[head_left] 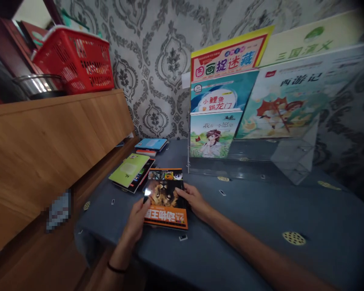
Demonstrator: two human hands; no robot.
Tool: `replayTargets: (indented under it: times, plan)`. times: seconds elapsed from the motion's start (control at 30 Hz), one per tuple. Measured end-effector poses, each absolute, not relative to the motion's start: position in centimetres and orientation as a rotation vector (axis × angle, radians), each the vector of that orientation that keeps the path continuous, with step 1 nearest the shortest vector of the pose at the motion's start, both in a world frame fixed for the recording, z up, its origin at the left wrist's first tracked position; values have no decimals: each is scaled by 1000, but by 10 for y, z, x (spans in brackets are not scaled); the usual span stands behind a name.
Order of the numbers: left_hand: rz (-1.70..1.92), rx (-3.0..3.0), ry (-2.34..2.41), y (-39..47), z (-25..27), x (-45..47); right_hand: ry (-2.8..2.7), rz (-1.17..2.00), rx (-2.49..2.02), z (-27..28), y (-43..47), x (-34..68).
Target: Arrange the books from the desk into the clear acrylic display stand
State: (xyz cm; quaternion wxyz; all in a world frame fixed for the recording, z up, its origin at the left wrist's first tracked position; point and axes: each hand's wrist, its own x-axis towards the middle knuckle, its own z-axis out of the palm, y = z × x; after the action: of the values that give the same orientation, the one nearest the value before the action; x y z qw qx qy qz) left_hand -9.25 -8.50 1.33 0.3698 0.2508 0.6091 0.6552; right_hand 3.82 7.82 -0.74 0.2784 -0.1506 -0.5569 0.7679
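Between my two hands is a book (165, 198) with a lion on its black and orange cover, its title upside down to me. My left hand (137, 218) grips the book's left edge, thumb on the cover. On the opposite edge, my right hand (194, 200) is closed with its thumb over the cover; the fingers underneath are hidden. Just beyond and left of it, a green book (130, 169) lies on top of a dark book (143, 178). Farther back sits a small stack topped by a blue book (151, 144).
A clear acrylic rack (294, 161) at the back right holds several picture books, among them one with a girl on its cover (214, 137). A wooden cabinet (54, 149) on the left carries a red basket (79, 60) and a metal bowl (41, 85). Blue-grey cloth (255, 210) covers the table.
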Motion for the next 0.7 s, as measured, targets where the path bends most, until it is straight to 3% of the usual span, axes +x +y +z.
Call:
replayTargets:
  times: [0.2,0.4,0.7]
  plan:
    - [1411,892,1786,-83,6,-108,-1476,2009,-434,-11,84,51]
    - [1077,1519,2438,-83,12,-120,-1574,2021,-506,-9,88,59]
    - [975,1964,2127,-27,15,-130,-1782,2244,-537,4,114,86]
